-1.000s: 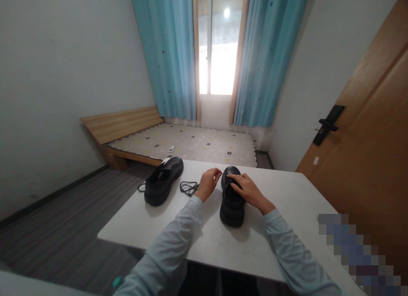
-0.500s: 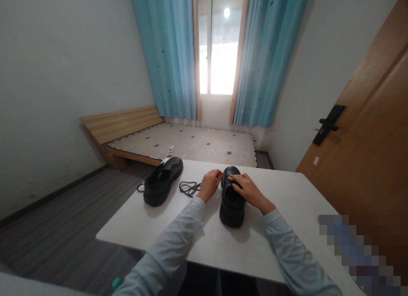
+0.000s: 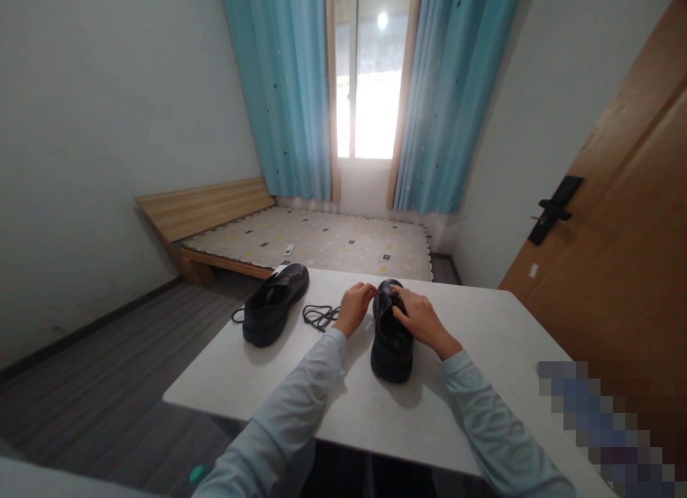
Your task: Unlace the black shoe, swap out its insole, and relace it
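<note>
With the shiny black leather-like shoe (image 3: 391, 348) on the flat white table (image 3: 494, 333), the half-spread right hand (image 3: 421, 318) should keep it still while the left hand (image 3: 356, 307) pinches, on what I can't tell.

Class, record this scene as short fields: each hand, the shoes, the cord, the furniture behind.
Left hand: left hand, fingertips pinched together at the near shoe's left side; anything between them is too small to tell
Right hand: right hand, on that shoe's right side
Other shoe: black shoe, upright on the table, farther left
Cord: dark cord, loosely looped between the shoes
Behind: bed with a white remote on it
</note>
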`<state>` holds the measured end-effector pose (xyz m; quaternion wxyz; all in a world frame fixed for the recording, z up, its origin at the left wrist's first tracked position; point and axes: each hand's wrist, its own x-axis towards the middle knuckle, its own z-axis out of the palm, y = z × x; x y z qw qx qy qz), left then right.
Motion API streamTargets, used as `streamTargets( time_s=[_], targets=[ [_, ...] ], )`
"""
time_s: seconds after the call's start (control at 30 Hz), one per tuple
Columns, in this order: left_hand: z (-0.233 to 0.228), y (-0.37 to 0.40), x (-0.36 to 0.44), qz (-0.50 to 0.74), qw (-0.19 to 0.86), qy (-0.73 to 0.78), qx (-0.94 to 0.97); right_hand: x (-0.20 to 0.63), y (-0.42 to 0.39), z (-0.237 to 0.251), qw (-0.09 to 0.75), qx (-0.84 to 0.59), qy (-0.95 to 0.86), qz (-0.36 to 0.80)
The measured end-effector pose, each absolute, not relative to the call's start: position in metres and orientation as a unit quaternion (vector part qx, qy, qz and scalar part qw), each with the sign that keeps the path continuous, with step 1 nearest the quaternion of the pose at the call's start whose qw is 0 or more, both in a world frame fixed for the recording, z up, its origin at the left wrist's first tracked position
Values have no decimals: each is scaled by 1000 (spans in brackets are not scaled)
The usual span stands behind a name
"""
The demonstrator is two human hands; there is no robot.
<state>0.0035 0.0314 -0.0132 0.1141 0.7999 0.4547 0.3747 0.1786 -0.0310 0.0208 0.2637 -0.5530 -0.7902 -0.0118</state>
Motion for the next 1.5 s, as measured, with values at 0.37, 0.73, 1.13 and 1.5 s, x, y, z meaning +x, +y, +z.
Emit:
streamTargets(
  time_s=[0.37,0.73,1.13,1.5],
  targets=[
    [-20,37,8,444,105,423,783,168,-25,30,195,-623,-757,-43],
    [-22,37,11,473,137,428,758,169,-19,33,188,-668,-719,-31],
    [-22,32,16,482,188,424,743,163,-19,36,166,-667,-726,-35],
    [-16,23,19,490,193,408,746,162,-16,39,120,-658,-739,-78]
  ],
)
